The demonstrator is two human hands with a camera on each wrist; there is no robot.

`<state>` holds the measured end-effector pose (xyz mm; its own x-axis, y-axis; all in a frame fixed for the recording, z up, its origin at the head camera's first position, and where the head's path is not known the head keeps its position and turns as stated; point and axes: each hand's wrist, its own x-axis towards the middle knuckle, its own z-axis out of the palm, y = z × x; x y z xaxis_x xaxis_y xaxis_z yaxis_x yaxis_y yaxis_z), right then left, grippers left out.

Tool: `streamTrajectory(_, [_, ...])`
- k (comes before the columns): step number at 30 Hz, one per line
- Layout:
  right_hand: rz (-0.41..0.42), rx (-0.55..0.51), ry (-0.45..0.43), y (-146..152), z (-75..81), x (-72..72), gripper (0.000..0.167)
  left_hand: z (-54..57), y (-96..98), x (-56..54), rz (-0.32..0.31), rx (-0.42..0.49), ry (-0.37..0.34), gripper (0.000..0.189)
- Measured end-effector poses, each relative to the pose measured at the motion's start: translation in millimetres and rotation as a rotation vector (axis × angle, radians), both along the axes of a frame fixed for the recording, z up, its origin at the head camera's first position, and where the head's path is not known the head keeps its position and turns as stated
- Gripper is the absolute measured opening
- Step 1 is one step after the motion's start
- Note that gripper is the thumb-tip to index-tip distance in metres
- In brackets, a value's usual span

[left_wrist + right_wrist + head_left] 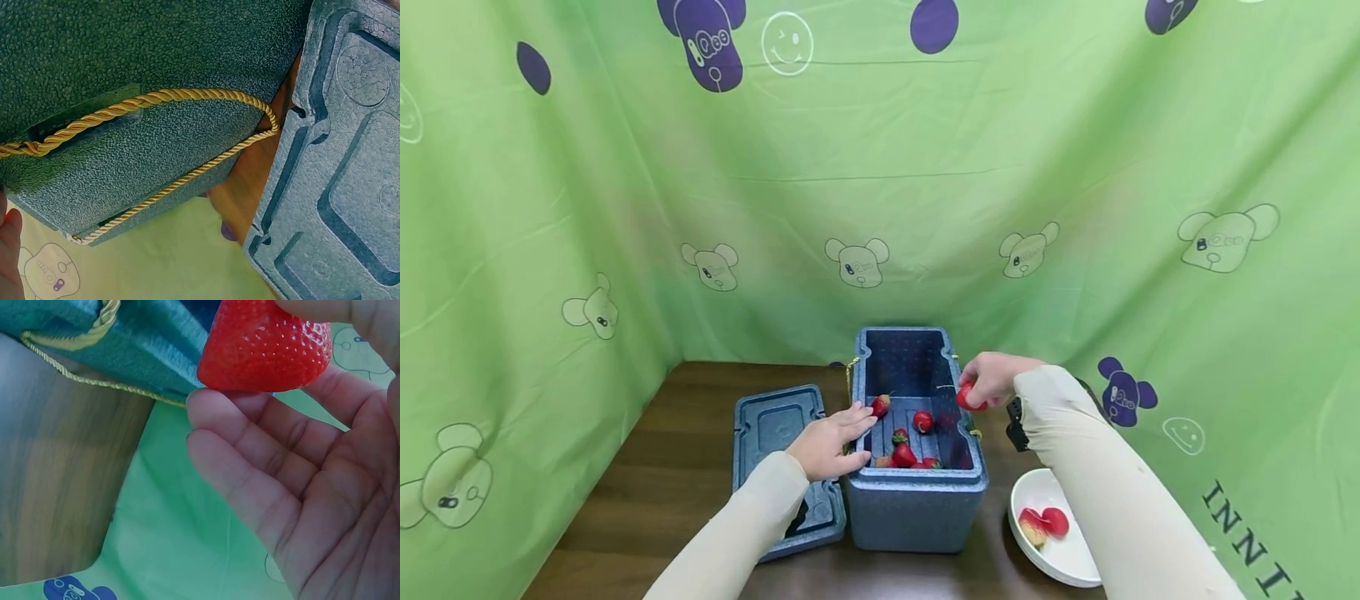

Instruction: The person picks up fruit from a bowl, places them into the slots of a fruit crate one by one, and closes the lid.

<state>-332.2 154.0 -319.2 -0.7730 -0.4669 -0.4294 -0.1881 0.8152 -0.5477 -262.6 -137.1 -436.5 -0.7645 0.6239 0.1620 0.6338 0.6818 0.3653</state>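
Observation:
A blue-grey foam box (917, 512) stands without its lid, several red strawberries (904, 455) lying on its floor. My left hand (831, 443) rests on the box's left rim with its fingers extended; one strawberry (881, 406) is right by the fingertips. In the left wrist view, only a bit of this hand (9, 253) shows at the edge. Over the right rim, my right hand (997, 377) pinches a strawberry (967, 397) between thumb and fingers. The right wrist view shows this glossy strawberry (265, 353) up close, with the other fingers (244, 481) loosely bent below it.
The box's lid (778, 421) lies on the wooden table (647, 500) left of the box. A white bowl (1071, 567) with red fruit (1055, 522) stands to the right, under my right forearm. Yellow rope handles (187, 94) hang on the box's sides. A green curtain (910, 167) surrounds the table.

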Motion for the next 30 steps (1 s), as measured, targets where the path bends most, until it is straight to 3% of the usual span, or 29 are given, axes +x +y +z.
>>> streamTrajectory(16, [0.039, 0.032, 0.045, -36, -8.4, -5.7, 0.035, -1.7, -0.6, -1.8, -0.006, -0.01, 0.019, 0.057])
streamTrajectory(30, [0.133, 0.143, 0.125, -72, -5.2, -0.3, 0.029, -1.0, 1.0, -1.7, 0.006, -0.018, 0.012, 0.056])
